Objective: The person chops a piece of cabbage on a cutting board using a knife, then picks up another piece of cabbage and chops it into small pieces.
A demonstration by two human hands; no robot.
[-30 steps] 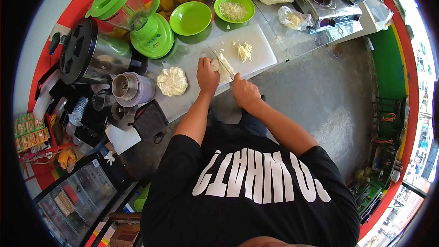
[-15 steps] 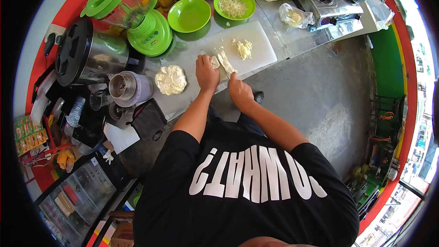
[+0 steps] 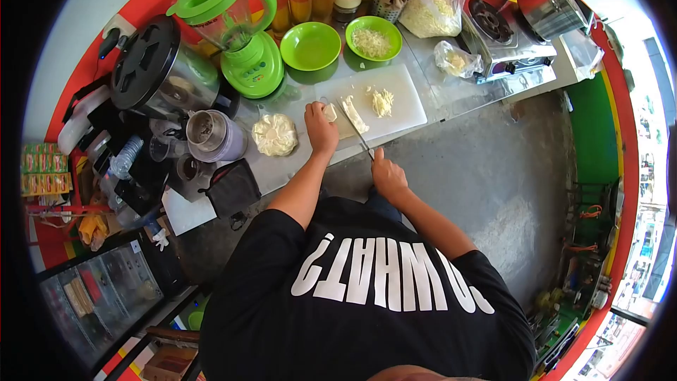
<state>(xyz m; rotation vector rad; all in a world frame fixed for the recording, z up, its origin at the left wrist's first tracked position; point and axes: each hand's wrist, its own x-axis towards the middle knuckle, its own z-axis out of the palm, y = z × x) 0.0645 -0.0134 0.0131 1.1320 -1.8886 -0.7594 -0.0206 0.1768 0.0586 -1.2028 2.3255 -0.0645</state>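
My left hand (image 3: 321, 128) is at the near-left edge of the white cutting board (image 3: 405, 88), its fingers closed on a pale vegetable piece (image 3: 330, 112). My right hand (image 3: 388, 171), just off the counter's front edge, grips a knife (image 3: 366, 145) by its handle. The blade reaches up over the board, alongside a row of pale cut slices (image 3: 355, 115). A small heap of pale shreds (image 3: 382, 103) lies farther right on the board. Left of my left hand sits a round, whitish, creased bundle (image 3: 274, 134).
Behind the board are a green bowl (image 3: 310, 46) and another green bowl (image 3: 395, 37) holding shreds. A green blender (image 3: 252, 63) and a grinder-like container (image 3: 218, 140) stand left. To the right are a bag of shreds (image 3: 434, 13), a small bag (image 3: 457, 59) and a gas stove (image 3: 504, 42).
My right hand has drawn back toward my body with the knife, away from the board. My left hand stays on the vegetable piece. The view has tilted up somewhat.
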